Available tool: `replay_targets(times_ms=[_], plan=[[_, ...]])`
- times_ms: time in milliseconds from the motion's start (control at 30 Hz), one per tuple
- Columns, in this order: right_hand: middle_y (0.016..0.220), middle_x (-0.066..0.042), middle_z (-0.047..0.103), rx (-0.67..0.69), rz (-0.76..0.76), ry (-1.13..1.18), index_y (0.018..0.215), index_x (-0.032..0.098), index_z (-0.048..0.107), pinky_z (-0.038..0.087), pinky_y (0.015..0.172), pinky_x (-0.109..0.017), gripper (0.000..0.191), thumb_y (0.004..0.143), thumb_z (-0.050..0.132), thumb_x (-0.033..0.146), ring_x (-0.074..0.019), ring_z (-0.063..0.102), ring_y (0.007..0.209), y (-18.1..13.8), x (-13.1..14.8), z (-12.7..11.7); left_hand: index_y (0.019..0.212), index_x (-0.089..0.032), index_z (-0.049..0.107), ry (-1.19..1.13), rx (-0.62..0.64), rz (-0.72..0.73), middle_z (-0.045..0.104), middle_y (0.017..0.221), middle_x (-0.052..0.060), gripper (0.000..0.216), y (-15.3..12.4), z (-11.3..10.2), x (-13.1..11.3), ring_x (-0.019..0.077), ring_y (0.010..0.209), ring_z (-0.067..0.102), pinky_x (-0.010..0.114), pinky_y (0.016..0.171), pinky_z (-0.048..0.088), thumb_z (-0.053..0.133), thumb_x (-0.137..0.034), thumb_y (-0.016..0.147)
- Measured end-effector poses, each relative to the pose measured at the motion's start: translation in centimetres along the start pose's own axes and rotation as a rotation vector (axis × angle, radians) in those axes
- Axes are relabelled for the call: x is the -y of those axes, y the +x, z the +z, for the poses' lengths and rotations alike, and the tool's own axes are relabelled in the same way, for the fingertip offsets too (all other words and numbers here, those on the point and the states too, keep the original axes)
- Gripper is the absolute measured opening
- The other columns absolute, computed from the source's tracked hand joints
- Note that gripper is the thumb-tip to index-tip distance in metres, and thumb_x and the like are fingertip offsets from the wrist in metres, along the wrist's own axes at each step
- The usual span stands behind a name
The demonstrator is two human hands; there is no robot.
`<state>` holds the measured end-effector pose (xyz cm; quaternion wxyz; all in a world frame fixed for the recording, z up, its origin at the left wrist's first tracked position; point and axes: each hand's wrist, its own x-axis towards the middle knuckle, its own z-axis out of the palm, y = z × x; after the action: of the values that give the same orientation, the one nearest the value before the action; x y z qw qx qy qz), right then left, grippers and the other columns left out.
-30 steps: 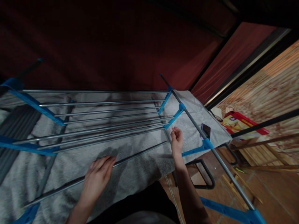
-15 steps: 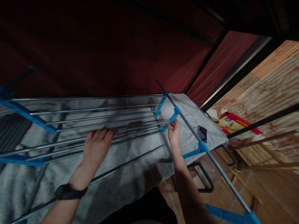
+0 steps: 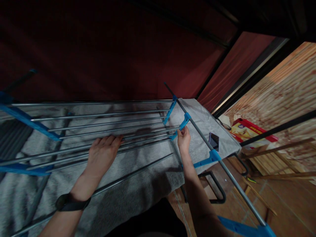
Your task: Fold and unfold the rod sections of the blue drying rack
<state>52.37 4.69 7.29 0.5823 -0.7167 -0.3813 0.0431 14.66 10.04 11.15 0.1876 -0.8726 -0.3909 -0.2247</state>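
A rack of grey metal tubes (image 3: 138, 113) and blue plastic brackets lies on its side across a grey blanket (image 3: 150, 187). My left hand (image 3: 105, 149) is closed over a metal tube (image 3: 66, 150) in the middle of the rack, its fingertips hidden behind it. At the right end, my right hand (image 3: 184, 138) pinches a blue bracket (image 3: 184, 121) where the tube ends meet it. That bracket joins a long side pole (image 3: 201, 133). Nearer me, one loose-looking tube (image 3: 138, 171) stops short of the blue bracket (image 3: 203, 162) on the right.
A phone (image 3: 213, 141) rests on the blanket beyond the side pole. A red and yellow box (image 3: 251, 131) and wooden pieces (image 3: 274, 161) are at the right. A dark red panel (image 3: 118, 59) rises behind the rack. Several grey tubes (image 3: 14, 141) lie at far left.
My left hand has shifted very slightly along the tube to the right. My right hand stays at the same bracket, and the rack looks unmoved.
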Motion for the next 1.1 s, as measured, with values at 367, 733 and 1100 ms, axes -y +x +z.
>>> replay_targets(times_ms=[367,733,1100], plan=[[0.09,-0.004,0.068,0.027,0.014,-0.003,0.108,0.02,0.066,0.051,0.085,-0.04,0.042,0.08,0.066,0.052,-0.0222,0.062,0.083,0.2,-0.6,-0.7,0.128,-0.016,0.071,-0.07,-0.018,-0.058,0.076,0.096,0.01,0.029,-0.1,-0.8,-1.1,0.0266,0.088,0.069,0.041,0.079,0.043,0.057,-0.031,0.108],[0.101,-0.011,0.072,0.073,0.023,0.04,0.117,0.018,0.065,0.057,0.093,-0.048,0.053,0.08,0.069,0.056,-0.0269,0.069,0.093,0.4,-1.1,-0.9,0.139,-0.019,0.066,-0.132,-0.107,-0.078,0.075,0.126,0.014,0.035,-1.1,-1.7,-1.9,0.0282,0.12,0.069,0.048,0.107,0.049,0.061,-0.024,0.105],[0.124,-0.007,0.072,0.106,0.38,0.294,0.121,0.028,0.07,0.057,0.105,-0.044,0.05,0.074,0.079,0.043,-0.0246,0.069,0.113,-14.0,-1.4,-2.5,0.132,-0.022,0.072,-0.337,0.2,-0.3,0.076,0.124,0.014,0.034,-16.6,1.0,-7.0,0.0305,0.115,0.07,0.047,0.098,0.057,0.05,-0.031,0.107]])
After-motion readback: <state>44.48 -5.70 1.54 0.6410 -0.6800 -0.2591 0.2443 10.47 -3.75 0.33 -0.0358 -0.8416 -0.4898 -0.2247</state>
